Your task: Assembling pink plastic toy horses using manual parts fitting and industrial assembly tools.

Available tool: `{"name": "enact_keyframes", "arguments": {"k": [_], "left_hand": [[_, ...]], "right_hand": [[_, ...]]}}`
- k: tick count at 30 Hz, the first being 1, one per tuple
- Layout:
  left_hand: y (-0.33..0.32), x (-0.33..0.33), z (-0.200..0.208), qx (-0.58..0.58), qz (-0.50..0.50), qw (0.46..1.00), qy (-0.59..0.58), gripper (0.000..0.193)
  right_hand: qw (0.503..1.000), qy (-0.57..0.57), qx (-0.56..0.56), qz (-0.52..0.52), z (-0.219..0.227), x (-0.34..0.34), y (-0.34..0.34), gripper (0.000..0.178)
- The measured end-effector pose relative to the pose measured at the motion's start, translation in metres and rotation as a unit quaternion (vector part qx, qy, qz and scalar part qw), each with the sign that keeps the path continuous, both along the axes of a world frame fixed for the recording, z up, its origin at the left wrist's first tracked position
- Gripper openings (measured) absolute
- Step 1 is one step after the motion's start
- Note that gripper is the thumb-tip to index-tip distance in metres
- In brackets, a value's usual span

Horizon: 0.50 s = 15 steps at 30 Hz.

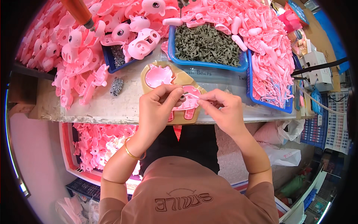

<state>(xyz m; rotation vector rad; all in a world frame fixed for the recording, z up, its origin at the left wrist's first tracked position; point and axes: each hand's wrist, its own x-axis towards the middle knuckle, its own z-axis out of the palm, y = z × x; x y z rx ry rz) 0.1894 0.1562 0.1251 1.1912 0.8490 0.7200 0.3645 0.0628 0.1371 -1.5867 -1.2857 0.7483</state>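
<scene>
A tan holding jig (186,77) lies at the table's front edge, with pink toy half-shells set in its hollows. One is a rounded pink head shell (158,77); below it sits a pink body shell with legs (189,113). Over the body shell, my left hand (158,106) is closed in a pinch at a small dark grey part (183,98). My right hand (225,111) pinches the other end of a thin pale pink rod (191,95), which reaches across to my left fingertips. Whether the rod and grey part are joined is too small to tell.
Behind the jig stands a blue tray of grey plastic parts (243,67). A blue basket (257,100) holds pink rods at right. Pink shells (74,82) heap up at left, near a small screw pile (116,86). An orange screwdriver (79,14) hangs overhead. A box of pink parts (69,149) stands below.
</scene>
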Motion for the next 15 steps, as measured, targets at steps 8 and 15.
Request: {"name": "enact_keyframes", "arguments": {"k": [8,15], "left_hand": [[0.01,-0.012,-0.002,-0.011,-0.108,0.994,0.012,0.026],[0.013,-0.02,0.008,-0.031,-0.125,0.991,0.033,0.028]], "right_hand": [[0.989,-0.058,0.032,0.129,0.009,0.008,0.009,0.018],[0.97,-0.158,0.066,0.17,0.012,-0.004,0.021,0.018]]}}
